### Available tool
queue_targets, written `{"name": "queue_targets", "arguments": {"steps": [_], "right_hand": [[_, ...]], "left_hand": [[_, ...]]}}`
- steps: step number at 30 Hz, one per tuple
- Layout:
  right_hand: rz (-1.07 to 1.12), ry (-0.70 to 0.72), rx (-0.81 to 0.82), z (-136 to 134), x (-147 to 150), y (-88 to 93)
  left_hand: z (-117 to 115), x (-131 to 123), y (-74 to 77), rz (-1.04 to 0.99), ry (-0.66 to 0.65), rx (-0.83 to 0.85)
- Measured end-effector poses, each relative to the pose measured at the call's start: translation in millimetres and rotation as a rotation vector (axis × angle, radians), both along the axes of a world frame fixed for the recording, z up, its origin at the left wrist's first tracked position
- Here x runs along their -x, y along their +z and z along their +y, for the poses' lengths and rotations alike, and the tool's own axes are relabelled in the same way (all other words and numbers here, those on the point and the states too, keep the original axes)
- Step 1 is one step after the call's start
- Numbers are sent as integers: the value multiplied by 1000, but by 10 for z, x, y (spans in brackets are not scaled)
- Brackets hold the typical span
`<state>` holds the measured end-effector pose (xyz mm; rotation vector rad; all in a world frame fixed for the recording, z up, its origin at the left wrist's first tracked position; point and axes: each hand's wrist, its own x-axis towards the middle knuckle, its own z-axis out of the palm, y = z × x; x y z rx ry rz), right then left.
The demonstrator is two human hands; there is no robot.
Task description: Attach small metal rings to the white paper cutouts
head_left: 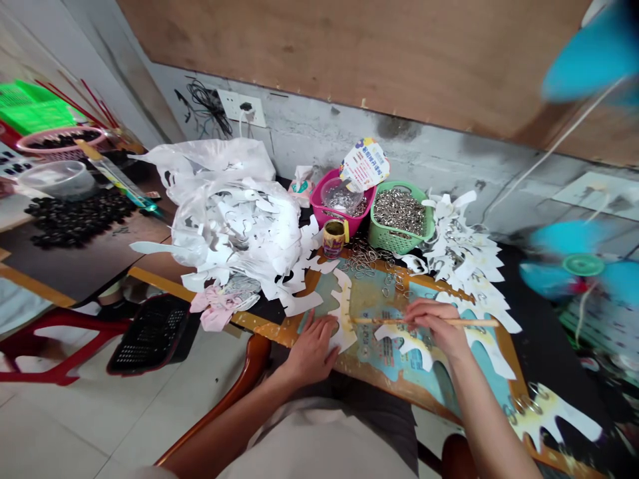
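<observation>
At the near edge of the tabletop [294, 336], the left hand [312, 352] lies open and flat on a white cut-out paper shape [343, 313], while the right hand [432, 326] clenches a thin wooden stick [479, 322] (fingers curled around it). Loose metal rings [367, 263] lie toward the far edge.

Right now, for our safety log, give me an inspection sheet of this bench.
Surface: printed board with an orange-brown edge, partly covered by paper.
Job's things: white cut-paper shapes, loose metal rings, green basket of rings.
Clutter: plastic bag of white offcuts, small tin.
Hands: left hand flat on the paper; right hand gripping a thin wooden stick.
Cables: black cable tangle by a wall socket.
Surroundings: blue fan, concrete wall.
</observation>
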<state>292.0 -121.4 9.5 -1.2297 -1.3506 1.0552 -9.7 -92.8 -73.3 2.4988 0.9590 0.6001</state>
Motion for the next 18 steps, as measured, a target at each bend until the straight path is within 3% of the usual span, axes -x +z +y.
{"name": "queue_targets", "arguments": {"steps": [10, 16, 18], "right_hand": [[101, 86, 67, 31, -19, -40], [27, -95, 18, 79, 48, -50], [37, -97, -9, 60, 59, -51]], "left_hand": [[-4, 3, 13, 5, 3, 15], [-3, -3, 22, 6, 8, 8], [-4, -3, 20, 5, 10, 9]]}}
